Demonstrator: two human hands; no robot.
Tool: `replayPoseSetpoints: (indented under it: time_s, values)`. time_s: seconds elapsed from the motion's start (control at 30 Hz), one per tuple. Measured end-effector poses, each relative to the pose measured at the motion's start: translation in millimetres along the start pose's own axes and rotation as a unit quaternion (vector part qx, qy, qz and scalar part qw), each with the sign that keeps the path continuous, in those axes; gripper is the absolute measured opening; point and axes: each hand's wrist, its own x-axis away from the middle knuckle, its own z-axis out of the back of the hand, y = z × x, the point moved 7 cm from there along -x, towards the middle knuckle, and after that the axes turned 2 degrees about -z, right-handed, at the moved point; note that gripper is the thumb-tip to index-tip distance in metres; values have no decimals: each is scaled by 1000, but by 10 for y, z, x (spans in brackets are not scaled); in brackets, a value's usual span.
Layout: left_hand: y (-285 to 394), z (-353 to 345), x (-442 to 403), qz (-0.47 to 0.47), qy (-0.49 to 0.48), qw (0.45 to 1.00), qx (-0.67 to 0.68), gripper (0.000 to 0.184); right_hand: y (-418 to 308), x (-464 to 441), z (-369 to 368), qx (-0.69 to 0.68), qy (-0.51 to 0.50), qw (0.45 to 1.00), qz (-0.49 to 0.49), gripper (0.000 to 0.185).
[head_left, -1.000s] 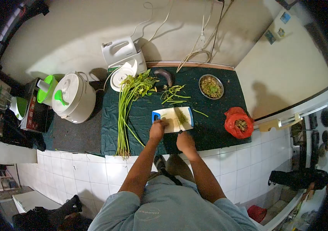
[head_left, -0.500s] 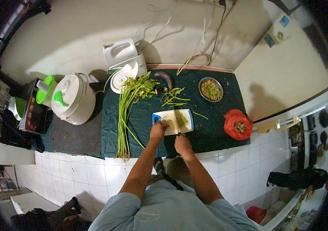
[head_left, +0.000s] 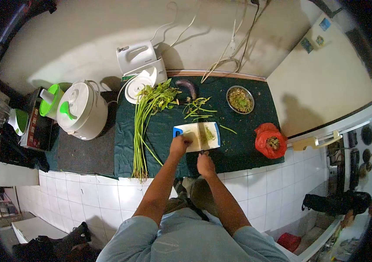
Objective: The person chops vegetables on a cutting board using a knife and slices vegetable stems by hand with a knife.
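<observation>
A white cutting board with blue ends (head_left: 191,130) lies near the front edge of the dark green cloth. My right hand (head_left: 205,164) is closed on the handle of a knife (head_left: 201,131), whose blade stretches across the board. Small chopped green pieces (head_left: 210,133) lie to the right of the blade. My left hand (head_left: 179,146) rests at the board's left part with its fingers bent; whatever is under them is too small to make out. Behind the board are cut green stems (head_left: 198,110), and to its left lies a long bunch of leafy greens (head_left: 140,131).
An eggplant (head_left: 187,87) lies at the back. A metal bowl of chopped food (head_left: 240,100) and a red plastic bag (head_left: 271,140) stand at the right. A white mixer (head_left: 137,59) and a rice cooker (head_left: 81,111) are at the left.
My right hand and the knife have shifted slightly left, and the blade now lies closer to my left hand. My left hand has stayed at the board's left part.
</observation>
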Motion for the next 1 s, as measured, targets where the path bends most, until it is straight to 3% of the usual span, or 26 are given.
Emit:
replayPoseSetpoints:
  time_s: [0.1,0.17,0.2,0.3,0.37,0.47,0.5,0.53,0.6,0.67,0.73,0.77,0.8,0.87,0.9,0.97,1.0]
  values:
    - [-44,-36,1,-32,21,999,-12,15,-61,-119,94,-29,13,999,37,32]
    - [-44,-49,-19,-59,40,997,-20,15,-72,-201,183,-27,-73,995,-57,34]
    - [-38,-51,-37,-42,25,998,-37,15,-75,-203,190,-28,-71,996,-57,34]
    - [-21,-25,-48,-4,-5,999,-37,15,-186,-42,193,2,-82,996,29,36]
    - [-25,-24,-58,19,-19,999,-19,16,-12,96,13,-58,-23,996,-63,38]
    - [-28,-10,-10,11,-12,1000,15,17,-30,33,77,-63,-35,994,-78,38]
    - [-13,-4,-11,11,-13,1000,18,17,-81,-61,38,48,-68,996,10,29]
    - [-36,-17,-31,8,-13,1000,20,16,-62,-128,64,46,-67,997,11,29]
    - [-104,-57,-73,4,-18,1000,21,16,7,-222,42,-45,-97,994,-18,37]
    - [-194,-135,-79,2,-23,999,25,16,77,-223,-28,-53,-119,991,-37,35]
    - [-97,-58,-49,12,-3,1000,-7,16,-237,-57,-67,120,-127,972,158,34]
    - [-84,-47,-49,11,-1,1000,-7,16,-232,113,144,-26,-71,997,25,35]
    - [-120,-71,-52,24,-10,999,18,16,-230,132,94,-26,-70,997,27,35]
    - [-171,-99,-48,36,-20,998,42,16,-66,146,41,-57,-41,994,-81,29]
    - [-105,-68,-39,11,-12,1000,21,16,-124,105,91,-54,-56,996,-35,29]
    - [14,-30,-24,-18,-4,1000,0,17,-134,-1,171,-37,-75,995,-58,31]
    - [16,-13,-13,15,-10,1000,-6,16,-79,-44,143,-20,-97,992,-79,33]
